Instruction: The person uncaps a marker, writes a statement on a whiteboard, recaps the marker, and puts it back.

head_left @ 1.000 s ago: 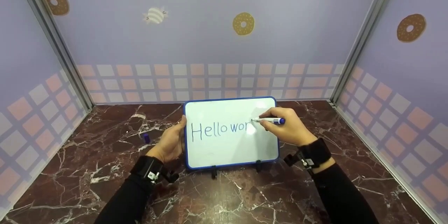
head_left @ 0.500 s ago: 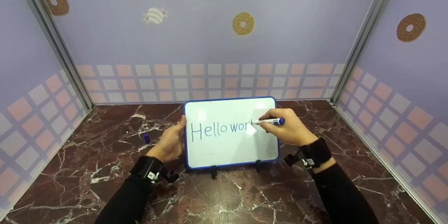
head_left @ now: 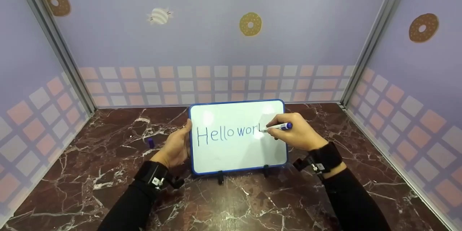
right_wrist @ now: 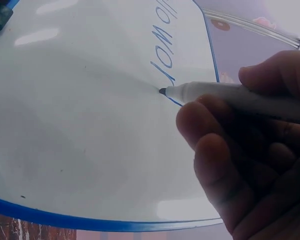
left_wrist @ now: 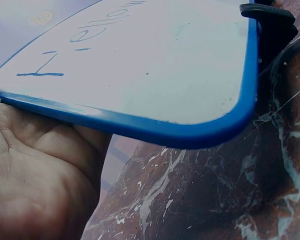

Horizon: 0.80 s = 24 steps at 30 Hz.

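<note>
A whiteboard [head_left: 231,158] with a blue frame leans back on a black stand, bearing the blue handwriting "Hello wor" and a further upright stroke. My left hand [head_left: 175,148] grips its left edge, thumb on the front; in the left wrist view the other fingers go behind the board [left_wrist: 190,90], largely hidden. My right hand [head_left: 297,131] pinches a white marker [head_left: 278,127] with a blue end. In the right wrist view the uncapped dark tip of the marker [right_wrist: 215,92] touches the board at the foot of the newest stroke.
A blue-purple marker cap [head_left: 151,142] stands on the dark red marbled table [head_left: 119,173], left of my left hand. Black stand feet [head_left: 221,177] stick out under the board's lower edge. Lilac patterned walls [head_left: 216,50] enclose the back and both sides.
The marker tip has moved down the board in my right hand, leaving a new upright stroke after "wor". My left hand and the whiteboard stay in place.
</note>
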{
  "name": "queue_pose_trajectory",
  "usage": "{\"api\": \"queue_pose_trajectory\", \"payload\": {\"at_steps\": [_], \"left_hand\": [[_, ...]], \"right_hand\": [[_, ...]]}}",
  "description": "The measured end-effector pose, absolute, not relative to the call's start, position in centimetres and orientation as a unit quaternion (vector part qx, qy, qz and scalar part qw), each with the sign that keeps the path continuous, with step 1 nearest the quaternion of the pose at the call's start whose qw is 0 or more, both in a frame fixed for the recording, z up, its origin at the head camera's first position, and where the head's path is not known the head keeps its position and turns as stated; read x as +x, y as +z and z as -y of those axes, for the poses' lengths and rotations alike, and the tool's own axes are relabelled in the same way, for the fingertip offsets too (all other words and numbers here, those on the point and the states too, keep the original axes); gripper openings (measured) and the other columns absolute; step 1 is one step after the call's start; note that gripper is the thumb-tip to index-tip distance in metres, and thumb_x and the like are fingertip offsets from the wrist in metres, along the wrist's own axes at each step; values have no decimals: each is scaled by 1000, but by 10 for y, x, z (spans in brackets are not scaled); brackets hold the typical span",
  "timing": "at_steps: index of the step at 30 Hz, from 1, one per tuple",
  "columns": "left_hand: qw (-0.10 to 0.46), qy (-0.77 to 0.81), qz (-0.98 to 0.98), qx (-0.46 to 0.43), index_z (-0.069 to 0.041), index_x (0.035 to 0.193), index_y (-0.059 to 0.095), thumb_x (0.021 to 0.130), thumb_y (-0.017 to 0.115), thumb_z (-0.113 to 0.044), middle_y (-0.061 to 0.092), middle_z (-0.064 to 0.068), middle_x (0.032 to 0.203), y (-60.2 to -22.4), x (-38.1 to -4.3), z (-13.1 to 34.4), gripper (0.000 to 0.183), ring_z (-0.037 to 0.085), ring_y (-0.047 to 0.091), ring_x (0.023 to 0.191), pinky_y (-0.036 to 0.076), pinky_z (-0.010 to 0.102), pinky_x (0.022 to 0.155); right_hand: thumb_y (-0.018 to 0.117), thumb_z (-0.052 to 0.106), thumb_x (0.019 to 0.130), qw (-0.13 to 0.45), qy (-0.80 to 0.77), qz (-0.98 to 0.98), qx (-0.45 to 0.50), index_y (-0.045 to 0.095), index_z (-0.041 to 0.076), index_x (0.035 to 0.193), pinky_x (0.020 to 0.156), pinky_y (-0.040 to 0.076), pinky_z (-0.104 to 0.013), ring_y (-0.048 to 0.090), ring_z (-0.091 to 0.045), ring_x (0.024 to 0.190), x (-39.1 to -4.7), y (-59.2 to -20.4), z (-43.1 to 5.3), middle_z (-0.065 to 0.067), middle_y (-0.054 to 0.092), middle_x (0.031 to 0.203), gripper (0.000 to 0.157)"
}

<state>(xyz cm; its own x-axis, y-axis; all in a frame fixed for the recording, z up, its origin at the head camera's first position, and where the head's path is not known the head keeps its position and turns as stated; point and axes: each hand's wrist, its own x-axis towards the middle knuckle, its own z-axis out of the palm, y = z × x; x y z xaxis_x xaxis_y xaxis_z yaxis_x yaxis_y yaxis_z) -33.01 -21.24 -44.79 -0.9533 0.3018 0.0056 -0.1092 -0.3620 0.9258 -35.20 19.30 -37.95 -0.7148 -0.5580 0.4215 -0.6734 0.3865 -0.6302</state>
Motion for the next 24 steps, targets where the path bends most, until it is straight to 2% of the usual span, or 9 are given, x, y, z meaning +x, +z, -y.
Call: {"api": "queue_pose_trajectory", "payload": {"at_steps": [7, 13, 19, 24], "left_hand": [[130, 818, -553, 91, -13, 148, 62, 117, 37, -61, 78, 7, 130, -448, -330, 213, 63, 27, 76, 116, 65, 46, 96], [125, 817, -555, 93, -12, 152, 60, 117, 37, -61, 77, 8, 131, -448, -330, 213, 65, 28, 76, 115, 66, 47, 95], [122, 816, -558, 89, -12, 152, 61, 116, 38, -62, 78, 8, 131, -448, -330, 213, 66, 27, 77, 114, 66, 46, 92], [122, 817, -556, 87, -13, 151, 61, 116, 38, -61, 78, 8, 130, -448, -331, 212, 64, 28, 76, 113, 66, 45, 92]], "right_hand": [[82, 14, 103, 62, 406, 832, 374, 84, 10, 105, 63, 54, -25, 74, -16, 74, -352, -378, -193, 0, 81, 90, 6], [82, 13, 103, 55, 406, 834, 371, 84, 10, 104, 61, 55, -25, 73, -17, 73, -352, -378, -194, 0, 80, 87, 4], [81, 12, 103, 52, 406, 835, 368, 84, 9, 104, 61, 55, -25, 74, -24, 74, -351, -378, -195, -2, 79, 85, 4], [82, 12, 103, 65, 407, 827, 382, 84, 10, 104, 62, 56, -25, 74, -21, 74, -348, -374, -197, -4, 80, 87, 4]]}}
